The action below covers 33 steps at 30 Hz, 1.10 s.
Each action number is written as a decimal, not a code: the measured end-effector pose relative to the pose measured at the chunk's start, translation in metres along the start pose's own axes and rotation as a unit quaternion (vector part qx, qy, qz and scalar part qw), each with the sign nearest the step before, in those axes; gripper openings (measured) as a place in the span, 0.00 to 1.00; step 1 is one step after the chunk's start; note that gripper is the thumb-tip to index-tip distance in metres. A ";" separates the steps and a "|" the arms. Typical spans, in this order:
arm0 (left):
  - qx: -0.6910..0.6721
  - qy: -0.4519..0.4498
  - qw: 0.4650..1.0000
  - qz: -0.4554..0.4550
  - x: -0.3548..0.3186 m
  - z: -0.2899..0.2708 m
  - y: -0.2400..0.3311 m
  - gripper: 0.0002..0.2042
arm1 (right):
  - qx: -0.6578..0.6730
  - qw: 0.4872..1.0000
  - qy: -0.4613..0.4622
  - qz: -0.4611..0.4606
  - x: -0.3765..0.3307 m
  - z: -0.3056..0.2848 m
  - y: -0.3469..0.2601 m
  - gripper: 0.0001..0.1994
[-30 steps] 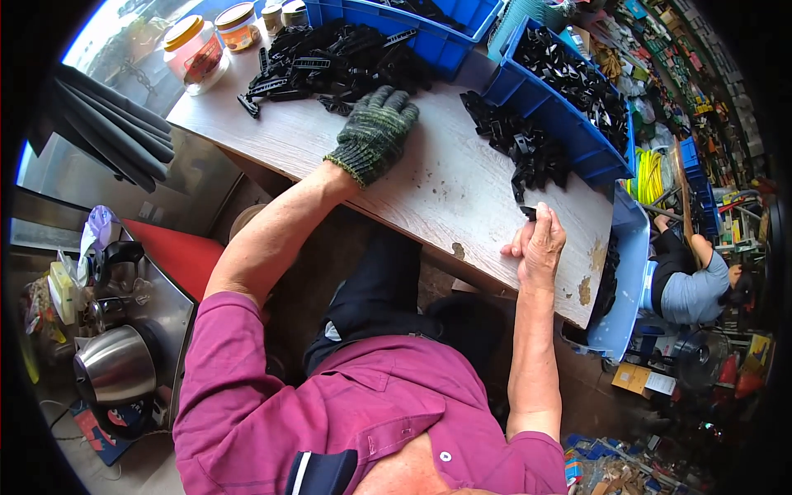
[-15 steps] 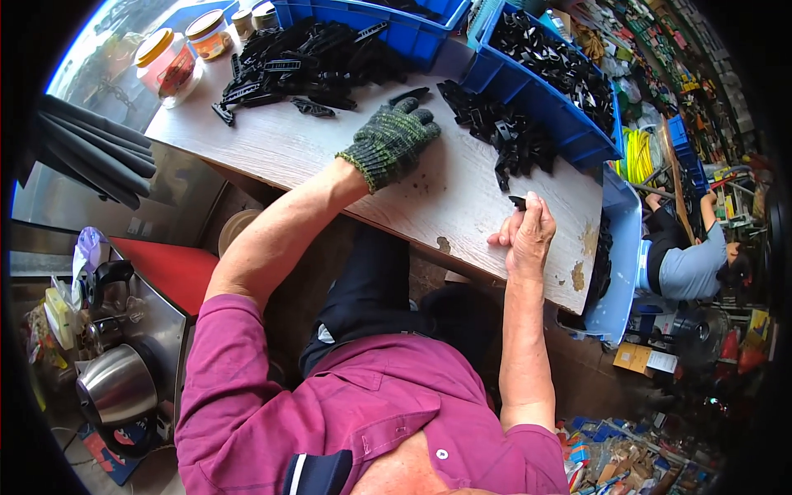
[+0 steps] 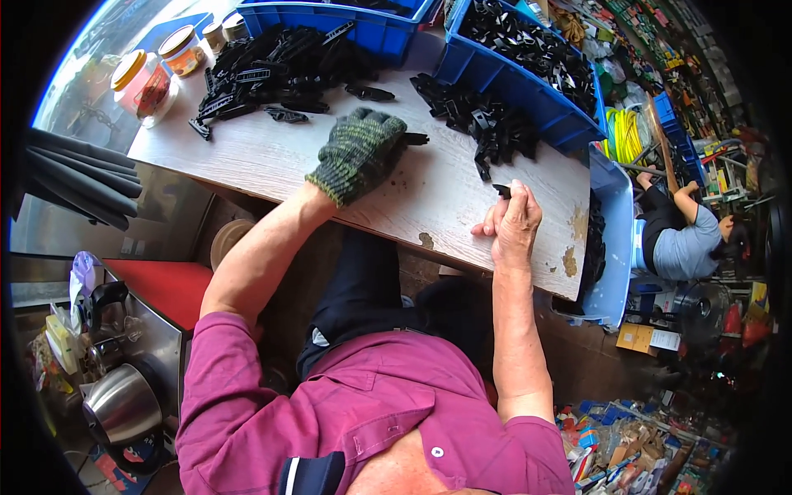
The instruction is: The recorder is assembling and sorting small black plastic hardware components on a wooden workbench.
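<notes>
My left hand [image 3: 359, 157], in a dark green knitted glove, is over the middle of the white table with its fingers curled. The end of a black plastic part [image 3: 418, 139] sticks out past its fingertips. Bare, my right hand [image 3: 516, 219] is near the table's right front, pinching a small black plastic piece [image 3: 502, 190] between thumb and forefinger. One loose long black part [image 3: 370, 92] lies just beyond the glove. Left of it spreads a heap of long black parts [image 3: 280, 74]; a pile of smaller black pieces [image 3: 487, 124] lies beyond my right hand.
Blue bins [image 3: 528, 95] of black pieces line the table's far side, beside jars [image 3: 144, 82] at the far left. A light blue tub [image 3: 615, 239] stands against the right end. Lower left is a metal kettle [image 3: 124, 392]. Another person [image 3: 681, 239] works at the right.
My left hand has drawn back toward me from the long part beyond it, and a black part now shows at its fingertips. My right hand keeps its pinch. The whole view has shifted slightly.
</notes>
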<state>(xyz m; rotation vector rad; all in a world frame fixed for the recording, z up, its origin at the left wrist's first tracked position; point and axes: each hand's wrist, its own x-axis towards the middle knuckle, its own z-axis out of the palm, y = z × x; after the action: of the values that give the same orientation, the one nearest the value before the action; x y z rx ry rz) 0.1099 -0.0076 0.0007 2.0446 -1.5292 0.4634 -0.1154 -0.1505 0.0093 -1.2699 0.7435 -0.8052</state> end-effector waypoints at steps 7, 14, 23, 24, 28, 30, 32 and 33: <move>-0.356 0.001 0.933 -0.058 -0.016 0.016 0.084 0.11 | 0.029 0.999 0.042 0.014 -0.002 0.007 -0.004 0.18; -0.424 -0.065 0.895 -0.121 -0.006 0.024 0.114 0.12 | 0.012 0.998 0.059 0.007 -0.008 0.008 -0.008 0.16; -0.440 0.014 0.868 -0.229 0.002 0.045 0.160 0.17 | -0.096 0.986 0.079 -0.111 0.001 -0.011 0.011 0.14; -0.465 -0.027 0.849 -0.248 0.003 0.039 0.164 0.17 | -0.097 0.983 0.093 -0.125 0.003 -0.015 0.015 0.15; -0.456 -0.001 0.869 -0.190 -0.004 0.046 0.160 0.15 | -0.004 0.992 0.091 -0.088 0.008 -0.019 0.022 0.14; -0.425 0.057 0.893 -0.136 -0.004 0.048 0.143 0.14 | -0.012 0.995 0.086 -0.051 -0.002 0.000 0.005 0.14; -0.233 0.081 0.969 -0.001 0.015 0.026 0.103 0.13 | 0.001 0.997 0.063 -0.038 -0.001 -0.017 0.002 0.14; -0.164 0.081 0.983 -0.016 0.024 0.024 0.073 0.13 | 0.044 0.995 0.088 0.001 -0.003 -0.012 -0.005 0.15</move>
<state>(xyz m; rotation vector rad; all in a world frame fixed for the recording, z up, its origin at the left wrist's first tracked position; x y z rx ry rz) 0.0464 -0.0563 0.0111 1.7326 -1.3719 0.3307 -0.1278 -0.1551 0.0127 -1.1293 0.8398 -0.9475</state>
